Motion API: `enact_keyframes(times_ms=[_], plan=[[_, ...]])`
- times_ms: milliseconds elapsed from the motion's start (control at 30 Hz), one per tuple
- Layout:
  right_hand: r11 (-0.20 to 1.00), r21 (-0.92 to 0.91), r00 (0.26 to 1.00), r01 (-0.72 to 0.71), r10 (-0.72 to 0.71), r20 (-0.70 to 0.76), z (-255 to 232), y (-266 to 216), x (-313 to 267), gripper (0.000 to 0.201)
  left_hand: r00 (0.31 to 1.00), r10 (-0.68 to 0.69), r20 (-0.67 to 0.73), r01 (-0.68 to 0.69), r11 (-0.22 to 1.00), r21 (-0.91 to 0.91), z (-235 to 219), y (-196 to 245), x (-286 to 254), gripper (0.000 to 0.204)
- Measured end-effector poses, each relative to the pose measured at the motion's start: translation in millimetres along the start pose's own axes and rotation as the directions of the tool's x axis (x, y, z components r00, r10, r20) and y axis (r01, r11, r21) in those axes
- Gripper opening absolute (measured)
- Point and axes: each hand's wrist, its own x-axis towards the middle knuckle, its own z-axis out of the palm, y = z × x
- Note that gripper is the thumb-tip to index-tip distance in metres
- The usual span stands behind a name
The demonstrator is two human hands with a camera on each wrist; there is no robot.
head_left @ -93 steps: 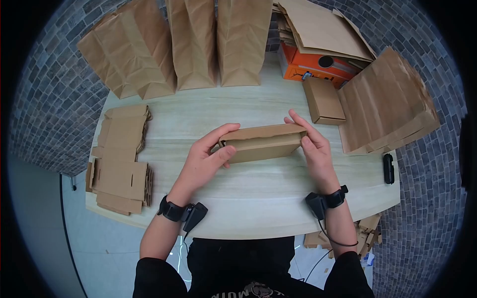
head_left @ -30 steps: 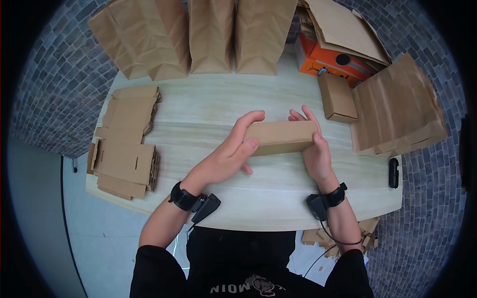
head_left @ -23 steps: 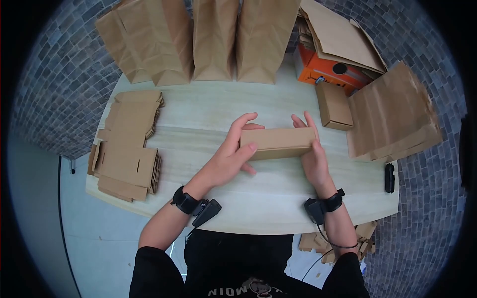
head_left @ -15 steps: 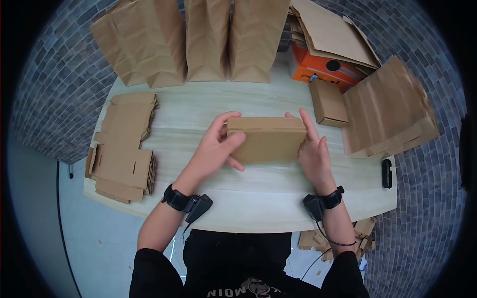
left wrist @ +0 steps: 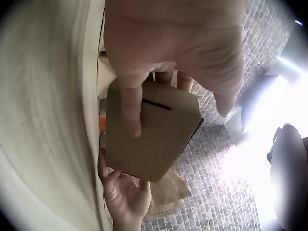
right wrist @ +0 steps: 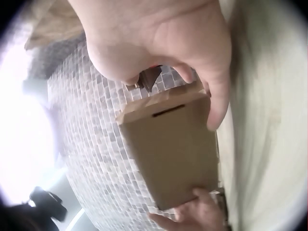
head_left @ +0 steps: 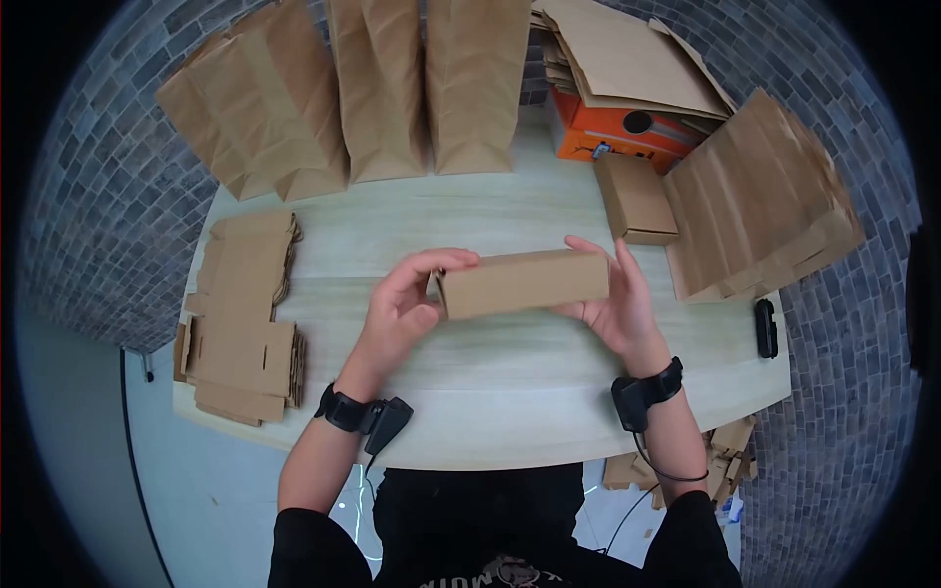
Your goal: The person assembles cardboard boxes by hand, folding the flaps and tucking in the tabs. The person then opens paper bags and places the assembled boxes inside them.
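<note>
A small brown cardboard box (head_left: 524,284) is held above the table between both hands, its long narrow side facing the head camera. My left hand (head_left: 397,304) grips its left end, fingers along the top edge and thumb low at that end. At the right end, my right hand (head_left: 627,304) holds it with fingers around and beneath. One left finger lies along the slotted face of the box (left wrist: 159,130) in the left wrist view. The right wrist view shows another slot near the box's (right wrist: 173,154) edge, beside the right hand (right wrist: 163,43).
Flattened cardboard pieces (head_left: 235,323) are stacked at the table's left. Tall paper bags (head_left: 382,98) stand along the back. At the right are an orange box (head_left: 618,132) under flat sheets, a closed small box (head_left: 635,201), another paper bag (head_left: 755,206) and a black object (head_left: 766,328).
The held box has been turned, so a narrow side replaces the broad face seen half a second ago. The left thumb has come off that face. The head view has shifted slightly.
</note>
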Motion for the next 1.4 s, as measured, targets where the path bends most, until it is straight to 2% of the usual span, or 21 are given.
enact_keyframes(times_ms=[67, 133, 200, 267, 300, 367, 433, 533, 600, 767, 867, 933, 967, 1033, 1067, 1133, 1200, 1233, 1300, 1333, 1400], plan=[[0.999, -0.038, 1.0, -0.008, 0.007, -0.029, -4, 5, 0, 0.053, 0.999, -0.048, 0.018, 0.048, 0.998, -0.038, 5, 4, -3, 0.044], [0.997, -0.077, 0.998, -0.019, 0.015, -0.054, -6, 5, 0, 0.049, 0.995, 0.005, 0.098, -0.035, 0.952, 0.304, 7, 9, -1, 0.036], [0.96, -0.261, 0.995, -0.099, 0.103, 0.0, -6, 2, -2, 0.044, 0.995, -0.075, 0.068, 0.05, 0.95, 0.307, 9, 15, -1, 0.036], [0.939, -0.32, 0.989, -0.129, 0.143, 0.021, -8, 2, -1, 0.043, 0.998, 0.035, 0.055, -0.056, 0.884, 0.464, 6, 12, -2, 0.038], [0.912, -0.379, 0.982, -0.157, 0.185, 0.037, -10, 2, -1, 0.042, 0.998, 0.039, 0.057, -0.061, 0.885, 0.462, 10, 13, -2, 0.038], [0.925, -0.358, 0.99, -0.129, 0.141, 0.01, -14, -2, -1, 0.041, 0.989, -0.082, -0.125, 0.103, 0.98, 0.173, 20, 17, -1, 0.048], [0.936, -0.338, 0.995, -0.098, 0.098, -0.016, -20, -8, 0, 0.041, 0.97, -0.098, -0.22, 0.136, 0.977, 0.166, 19, 12, 1, 0.051], [0.996, -0.085, 0.971, 0.034, -0.054, -0.234, -38, -22, 2, 0.044, 0.91, -0.22, -0.351, 0.261, 0.962, 0.075, 12, 6, -1, 0.05], [0.962, -0.001, 0.888, 0.272, -0.251, -0.386, -52, -31, 4, 0.047, 0.872, -0.315, -0.376, 0.337, 0.942, -0.009, 9, 1, -1, 0.047], [0.891, -0.1, 0.749, 0.442, -0.428, -0.506, -69, -41, 4, 0.05, 0.807, -0.488, -0.334, 0.519, 0.855, 0.003, 14, -5, -4, 0.044], [0.859, -0.18, 0.675, 0.48, -0.492, -0.55, -66, -41, 3, 0.051, 0.83, -0.43, -0.356, 0.476, 0.878, 0.052, 24, -4, -5, 0.044], [0.807, -0.41, 0.411, 0.424, -0.576, -0.707, -54, -35, 4, 0.053, 0.841, -0.407, -0.356, 0.456, 0.888, 0.063, 25, -8, -7, 0.041], [0.805, -0.405, 0.41, 0.434, -0.577, -0.707, -48, -30, 3, 0.053, 0.848, -0.388, -0.36, 0.439, 0.896, 0.068, 23, -11, -7, 0.037], [0.421, -0.886, 0.182, 0.194, -0.903, -0.389, -36, -16, -2, 0.046, 0.841, -0.396, -0.368, 0.449, 0.891, 0.069, 19, -16, -8, 0.033], [0.424, -0.883, 0.174, 0.203, -0.902, -0.394, -29, -12, -5, 0.046, 0.83, -0.41, -0.379, 0.464, 0.884, 0.058, 19, -18, -8, 0.029], [0.295, -0.943, 0.394, 0.156, -0.894, -0.214, -17, -7, -10, 0.03, 0.821, -0.447, -0.355, 0.486, 0.874, 0.024, 19, -16, -5, 0.026], [0.439, -0.865, 0.636, 0.244, -0.746, -0.199, -18, 4, -9, 0.017, 0.815, -0.482, -0.321, 0.51, 0.86, 0.0, 18, -17, 7, 0.023], [0.444, -0.858, 0.62, 0.256, -0.757, -0.207, -16, 9, -8, 0.017, 0.812, -0.492, -0.313, 0.517, 0.856, -0.005, 20, -20, 16, 0.022], [0.475, -0.82, 0.811, 0.319, -0.585, -0.024, -11, 18, -4, 0.017, 0.815, -0.497, -0.297, 0.521, 0.853, 0.004, 28, -18, 40, 0.02], [0.476, -0.816, 0.804, 0.327, -0.594, -0.024, -13, 22, 0, 0.017, 0.835, -0.479, -0.269, 0.497, 0.868, -0.001, 35, -14, 60, 0.022], [0.664, -0.633, 0.864, 0.398, -0.504, 0.015, -17, 27, 9, 0.027, 0.869, -0.438, -0.228, 0.45, 0.893, -0.003, 47, -12, 105, 0.028]])
